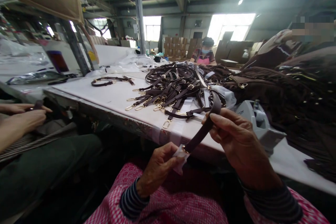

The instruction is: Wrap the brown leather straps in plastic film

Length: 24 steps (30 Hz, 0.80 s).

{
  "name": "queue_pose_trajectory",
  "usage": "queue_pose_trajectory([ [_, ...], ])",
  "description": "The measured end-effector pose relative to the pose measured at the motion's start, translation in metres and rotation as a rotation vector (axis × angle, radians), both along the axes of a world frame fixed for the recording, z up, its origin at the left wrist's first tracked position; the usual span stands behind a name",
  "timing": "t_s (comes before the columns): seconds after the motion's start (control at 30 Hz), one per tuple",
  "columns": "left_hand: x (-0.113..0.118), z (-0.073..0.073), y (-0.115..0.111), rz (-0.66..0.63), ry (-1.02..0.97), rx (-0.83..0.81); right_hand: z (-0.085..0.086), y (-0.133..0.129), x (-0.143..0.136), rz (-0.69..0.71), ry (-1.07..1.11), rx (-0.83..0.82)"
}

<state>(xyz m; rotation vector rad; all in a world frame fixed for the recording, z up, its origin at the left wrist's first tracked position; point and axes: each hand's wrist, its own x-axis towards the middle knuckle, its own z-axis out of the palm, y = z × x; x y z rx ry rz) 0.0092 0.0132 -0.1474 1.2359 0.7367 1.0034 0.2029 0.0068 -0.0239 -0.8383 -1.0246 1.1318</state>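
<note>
held strap point(201, 133): 1; strap pile point(181, 92): 1; grey dispenser point(246, 109): 1; co-workers point(203, 61): 3

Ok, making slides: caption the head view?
Right hand holds a brown strap, left hand white material at its end, near piled straps.

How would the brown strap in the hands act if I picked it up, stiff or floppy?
The strap is probably bendy, since it curves above the right hand. Its end near the left hand may feel heavier, because a metal fitting shows there. It probably won't roll easily: it looks flat.
</note>
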Motion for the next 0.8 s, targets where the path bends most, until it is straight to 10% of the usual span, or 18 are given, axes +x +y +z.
queue_pose_trajectory([
  [0.27,-0.004,0.017,-0.028,-0.081,-0.045,-0.154,-0.001,-0.031,0.007,0.059,-0.16,0.009],
  [0.8,-0.009,0.014,-0.031,-0.026,-0.005,-0.18,-0.074,-0.037,0.003,0.207,-0.166,-0.189],
])
